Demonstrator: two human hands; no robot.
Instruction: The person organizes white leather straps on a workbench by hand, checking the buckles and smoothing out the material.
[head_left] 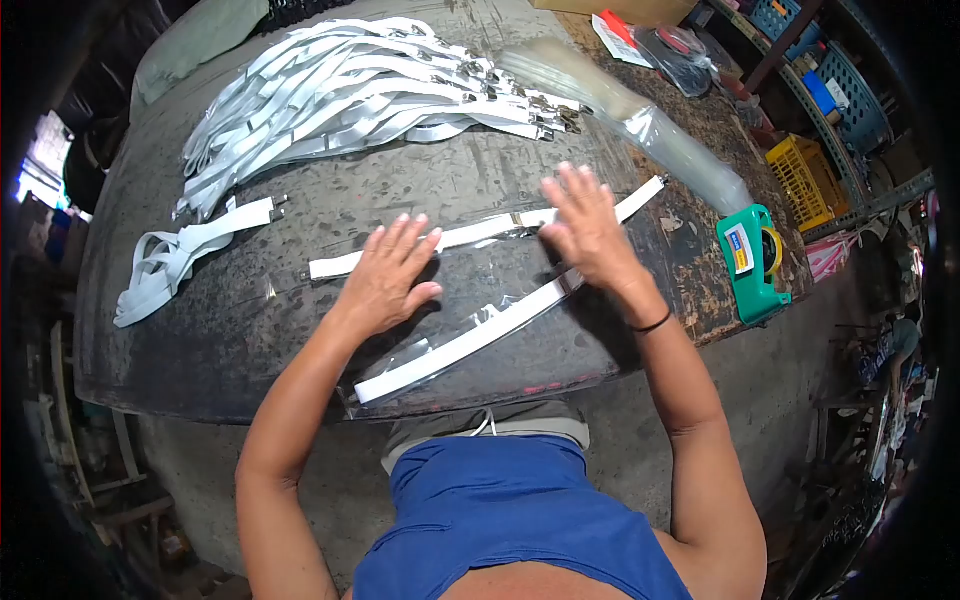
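Near strap (pixel 500 328) slants toward tape dispenser (pixel 752 292), right hand (pixel 590 230) closer than left hand (pixel 382 285). I see both hands' fingers open.

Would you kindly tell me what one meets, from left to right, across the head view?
Small bundle of white straps, left hand, right hand, green tape dispenser, blue-grey basket.

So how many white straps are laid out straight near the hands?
2: one strap beneath the left hand and right hand, another strap nearer the table's front edge. Hands may hide more.
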